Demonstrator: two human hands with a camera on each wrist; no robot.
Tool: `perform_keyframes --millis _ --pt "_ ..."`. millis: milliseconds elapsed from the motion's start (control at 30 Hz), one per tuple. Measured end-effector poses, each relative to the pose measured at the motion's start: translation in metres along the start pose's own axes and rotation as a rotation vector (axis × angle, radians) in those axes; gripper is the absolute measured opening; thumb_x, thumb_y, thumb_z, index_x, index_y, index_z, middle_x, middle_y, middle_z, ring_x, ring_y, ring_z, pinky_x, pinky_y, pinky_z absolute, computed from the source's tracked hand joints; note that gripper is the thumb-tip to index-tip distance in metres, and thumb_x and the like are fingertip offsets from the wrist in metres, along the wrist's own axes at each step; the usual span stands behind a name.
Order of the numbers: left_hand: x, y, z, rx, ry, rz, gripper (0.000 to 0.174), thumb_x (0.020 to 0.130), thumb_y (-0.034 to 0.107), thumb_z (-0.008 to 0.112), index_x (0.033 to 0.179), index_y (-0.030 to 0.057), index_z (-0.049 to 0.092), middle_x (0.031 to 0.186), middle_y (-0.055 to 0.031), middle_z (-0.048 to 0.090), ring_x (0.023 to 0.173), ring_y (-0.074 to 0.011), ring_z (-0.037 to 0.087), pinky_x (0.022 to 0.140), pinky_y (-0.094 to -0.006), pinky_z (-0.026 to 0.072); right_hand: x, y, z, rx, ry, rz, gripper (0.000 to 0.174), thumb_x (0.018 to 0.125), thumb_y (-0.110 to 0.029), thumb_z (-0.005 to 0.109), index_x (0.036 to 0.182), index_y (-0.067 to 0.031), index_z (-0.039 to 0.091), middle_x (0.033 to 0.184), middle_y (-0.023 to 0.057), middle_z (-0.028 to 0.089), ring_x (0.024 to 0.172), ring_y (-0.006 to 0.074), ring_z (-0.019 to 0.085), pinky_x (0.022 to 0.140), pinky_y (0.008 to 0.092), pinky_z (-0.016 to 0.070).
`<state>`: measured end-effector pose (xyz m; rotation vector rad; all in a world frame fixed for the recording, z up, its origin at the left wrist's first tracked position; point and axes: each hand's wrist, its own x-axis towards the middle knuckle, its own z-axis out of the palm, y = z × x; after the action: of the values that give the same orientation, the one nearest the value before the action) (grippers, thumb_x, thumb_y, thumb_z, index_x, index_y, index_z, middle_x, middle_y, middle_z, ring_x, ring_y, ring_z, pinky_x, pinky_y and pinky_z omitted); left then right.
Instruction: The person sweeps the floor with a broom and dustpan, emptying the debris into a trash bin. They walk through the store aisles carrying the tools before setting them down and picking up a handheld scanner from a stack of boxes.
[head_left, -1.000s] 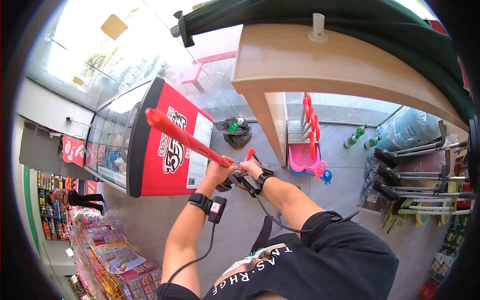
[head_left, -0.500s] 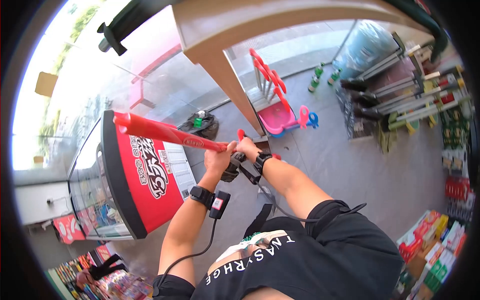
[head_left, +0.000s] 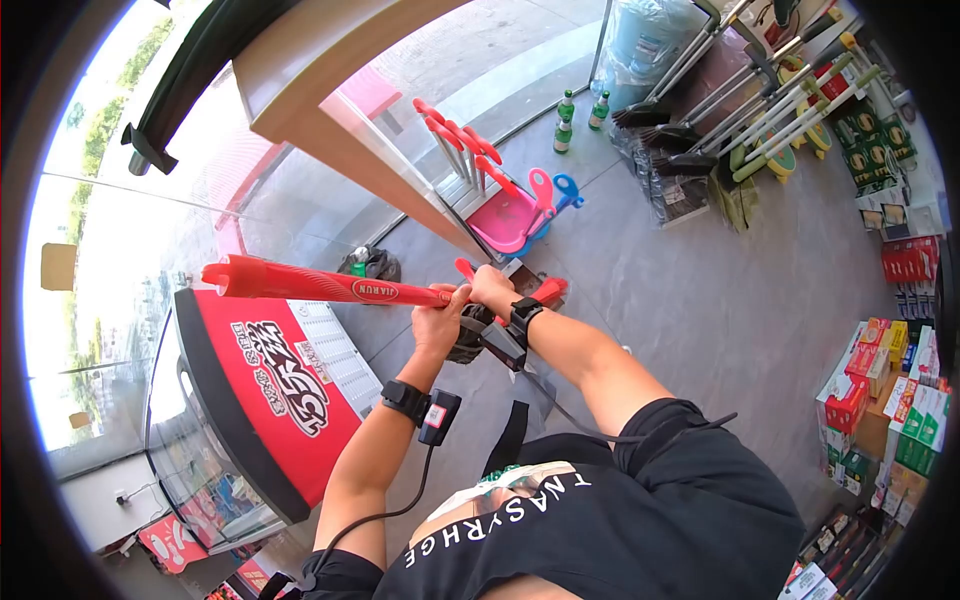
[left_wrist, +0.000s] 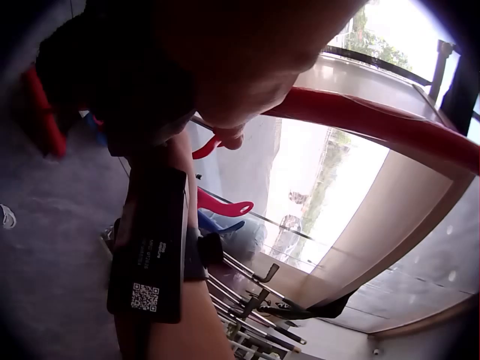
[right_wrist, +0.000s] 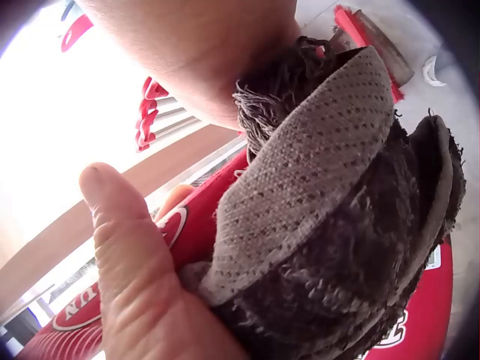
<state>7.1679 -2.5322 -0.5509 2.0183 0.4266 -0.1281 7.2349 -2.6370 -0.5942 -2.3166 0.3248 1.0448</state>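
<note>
My left hand (head_left: 438,325) grips a mop by its red pole (head_left: 340,287), marked JIARUN, whose notched end points to the left. The mop's dark grey shaggy cloth head (right_wrist: 322,247) hangs just below that hand, and a thumb lies along the pole in the right wrist view. Right beside it, my right hand (head_left: 492,289) curls round a red-tipped handle; the red tip (head_left: 465,268) juts out past the fingers. A red broom head (head_left: 548,291) with brown bristles shows beyond that wrist, in line with the tip. The handle between is hidden by the hand.
A red display case (head_left: 285,385) stands at the left, under the pole. Ahead are a wooden frame (head_left: 390,165), a rack with red handles and a pink dustpan (head_left: 500,222). Green bottles (head_left: 563,135), stacked brooms (head_left: 760,110) and boxed goods (head_left: 880,380) line the right.
The head view has swung to the right, so the rack and bottles have shifted left. The pole's far end has dropped lower and left; both hands stay close together. The broom head now shows more.
</note>
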Motion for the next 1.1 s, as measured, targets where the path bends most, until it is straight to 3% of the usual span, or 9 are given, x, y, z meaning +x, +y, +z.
perform_keyframes --millis 167,300,333,500,633,767,900,1033,1100 --pt "0.010 -0.010 0.006 0.103 -0.080 0.105 0.038 0.070 0.039 0.065 0.084 0.0039 0.061 0.073 -0.0117 0.062 0.071 -0.0224 0.059 0.065 -0.0311 0.0446 0.039 0.044 0.019 0.317 -0.220 -0.030 0.028 0.070 -0.017 0.059 0.092 0.0007 0.059 0.095 0.0196 0.058 0.092 0.0318 0.056 0.075 0.0363 0.0458" --pt "0.025 -0.023 0.015 0.182 -0.109 0.144 0.042 0.068 0.041 0.066 0.084 0.0026 0.061 0.073 -0.0136 0.061 0.073 -0.0230 0.059 0.065 -0.0315 0.0443 0.028 0.093 0.008 0.260 0.076 -0.176 0.025 0.070 -0.018 0.056 0.089 -0.0029 0.061 0.091 0.0201 0.059 0.090 0.0323 0.056 0.074 0.0376 0.0447" --pt "0.023 -0.006 0.012 0.325 -0.173 -0.108 0.052 0.064 0.043 0.068 0.092 -0.0002 0.059 0.083 -0.0165 0.061 0.082 -0.0254 0.058 0.072 -0.0323 0.0441 0.033 0.112 0.002 0.179 0.030 -0.198 0.025 0.070 -0.020 0.055 0.088 -0.0037 0.061 0.091 0.0198 0.058 0.090 0.0326 0.055 0.076 0.0380 0.0441" --pt "0.029 -0.026 0.015 0.402 -0.061 -0.054 0.071 0.061 0.042 0.071 0.109 -0.0057 0.048 0.108 -0.0215 0.052 0.104 -0.0293 0.049 0.089 -0.0324 0.0375 0.001 0.258 -0.059 0.242 0.214 -0.305 0.022 0.068 -0.014 0.050 0.082 -0.0019 0.061 0.082 0.0177 0.061 0.079 0.0305 0.058 0.071 0.0366 0.0450" --pt "0.032 -0.025 0.009 0.384 -0.015 -0.069 0.071 0.061 0.040 0.070 0.110 -0.0059 0.048 0.109 -0.0207 0.052 0.103 -0.0276 0.050 0.089 -0.0311 0.0376 -0.045 0.441 -0.114 0.304 0.313 0.177 0.021 0.069 -0.015 0.050 0.081 -0.0019 0.061 0.083 0.0182 0.060 0.083 0.0309 0.057 0.073 0.0374 0.0445" --pt "0.024 -0.023 0.006 0.681 -0.093 -0.027 0.053 0.063 0.039 0.066 0.096 -0.0020 0.059 0.093 -0.0174 0.060 0.090 -0.0269 0.057 0.081 -0.0303 0.0424 -0.127 0.631 -0.151 0.552 0.520 0.414 0.017 0.073 -0.010 0.045 0.074 0.0003 0.058 0.064 0.0146 0.058 0.043 0.0207 0.053 0.041 0.0327 0.0437" --pt "0.003 -0.085 0.015 0.737 -0.078 0.203 0.037 0.063 0.039 0.059 0.056 0.0028 0.055 0.055 -0.0131 0.056 0.059 -0.0291 0.057 0.052 -0.0387 0.0421 -0.235 0.696 -0.171 0.923 0.694 0.651 0.016 0.075 -0.006 0.042 0.080 0.0008 0.055 0.060 0.0093 0.056 0.042 0.0154 0.050 0.039 0.0263 0.0432" --pt "-0.051 -0.160 0.029 1.349 -0.456 0.557 0.025 0.076 0.030 0.045 0.060 0.0173 0.060 0.059 -0.0086 0.059 0.056 -0.0269 0.059 0.045 -0.0398 0.0408 -0.277 0.751 -0.128 1.000 0.667 0.774 0.015 0.072 -0.006 0.045 0.073 -0.0031 0.059 0.062 0.0108 0.058 0.049 0.0192 0.055 0.044 0.0307 0.0449" --pt "-0.089 -0.155 0.070 1.232 -0.573 0.179 0.024 0.076 0.031 0.046 0.062 0.0178 0.060 0.062 -0.0073 0.059 0.058 -0.0254 0.059 0.046 -0.0395 0.0415 -0.256 0.820 -0.074 0.603 0.471 0.594 0.011 0.067 -0.012 0.052 0.067 -0.0093 0.063 0.065 0.0090 0.060 0.058 0.0208 0.058 0.052 0.0341 0.0456"
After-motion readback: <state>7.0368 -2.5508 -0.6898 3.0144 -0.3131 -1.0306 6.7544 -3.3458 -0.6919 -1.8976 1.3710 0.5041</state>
